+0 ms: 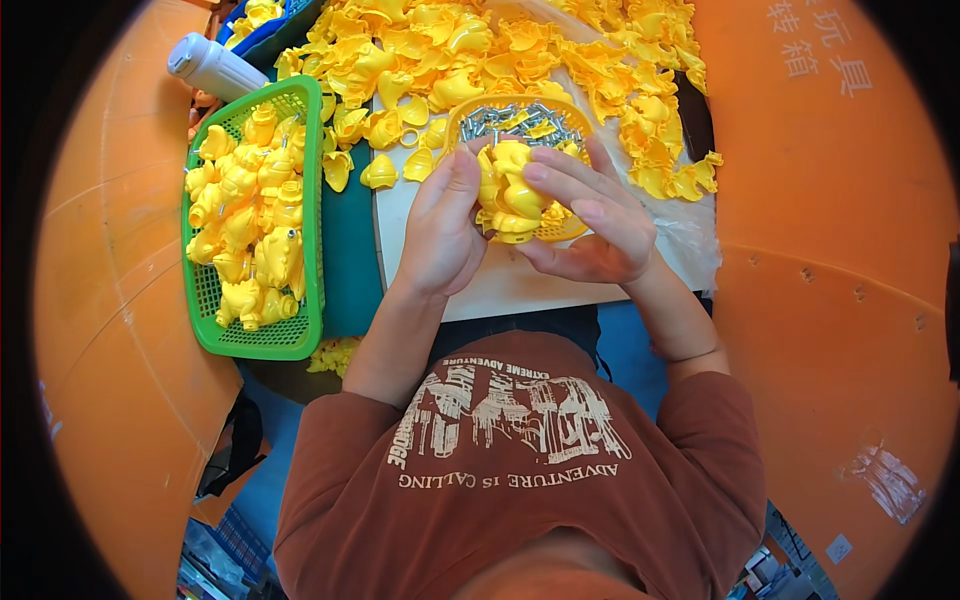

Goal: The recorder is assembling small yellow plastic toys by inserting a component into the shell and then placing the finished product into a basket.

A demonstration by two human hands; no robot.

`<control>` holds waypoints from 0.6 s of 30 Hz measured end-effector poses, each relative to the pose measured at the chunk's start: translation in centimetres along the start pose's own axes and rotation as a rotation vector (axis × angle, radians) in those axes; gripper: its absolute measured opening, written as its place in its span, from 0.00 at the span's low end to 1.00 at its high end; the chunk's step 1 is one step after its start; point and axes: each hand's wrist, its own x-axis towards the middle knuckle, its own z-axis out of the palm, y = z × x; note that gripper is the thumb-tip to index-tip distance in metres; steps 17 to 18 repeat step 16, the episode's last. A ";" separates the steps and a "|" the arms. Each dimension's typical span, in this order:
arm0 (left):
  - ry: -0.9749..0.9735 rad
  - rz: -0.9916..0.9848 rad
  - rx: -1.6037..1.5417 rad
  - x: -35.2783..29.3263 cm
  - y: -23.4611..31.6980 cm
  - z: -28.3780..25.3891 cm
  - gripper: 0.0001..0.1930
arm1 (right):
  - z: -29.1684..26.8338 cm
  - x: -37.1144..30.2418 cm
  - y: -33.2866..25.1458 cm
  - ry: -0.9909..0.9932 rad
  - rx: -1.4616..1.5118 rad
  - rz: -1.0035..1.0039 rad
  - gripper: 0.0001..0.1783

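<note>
Between my hands is a glossy yellow plastic toy figure (pixel 513 190) with rounded, bulging parts. My left hand (pixel 445 222) is closed on its left side, thumb up along the edge. From the right, my right hand (pixel 600 215) has its fingers bent over the figure's upper side and its thumb low near the base. Directly behind and partly beneath the figure stands a yellow basket (pixel 572 229). Silvery metal pieces (pixel 500 118), which look like screws or pins, fill its far part, with small yellow pieces among them. My hands and the figure hide part of this basket.
A green basket (pixel 314 290) of yellow toy figures (pixel 240 215) stands at the left. Loose yellow shell pieces (pixel 450 50) heap across the back of the white board (pixel 400 250). A pale bottle (pixel 215 66) lies behind the green basket. Orange panels (pixel 820 250) rise at both sides.
</note>
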 end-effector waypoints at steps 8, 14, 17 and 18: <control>-0.076 0.023 -0.069 -0.3 -0.2 -0.2 0.22 | 0.3 0.0 0.0 -0.016 0.000 -0.020 0.44; -0.135 0.176 0.191 -0.5 -0.4 -0.4 0.24 | -0.6 0.0 -0.5 -0.024 0.043 0.130 0.36; -0.221 0.297 0.359 -0.5 -0.5 -0.9 0.27 | -0.8 -0.5 0.4 0.099 0.319 0.328 0.49; -0.221 0.297 0.359 -0.5 -0.5 -0.9 0.27 | -0.8 -0.5 0.4 0.099 0.319 0.328 0.49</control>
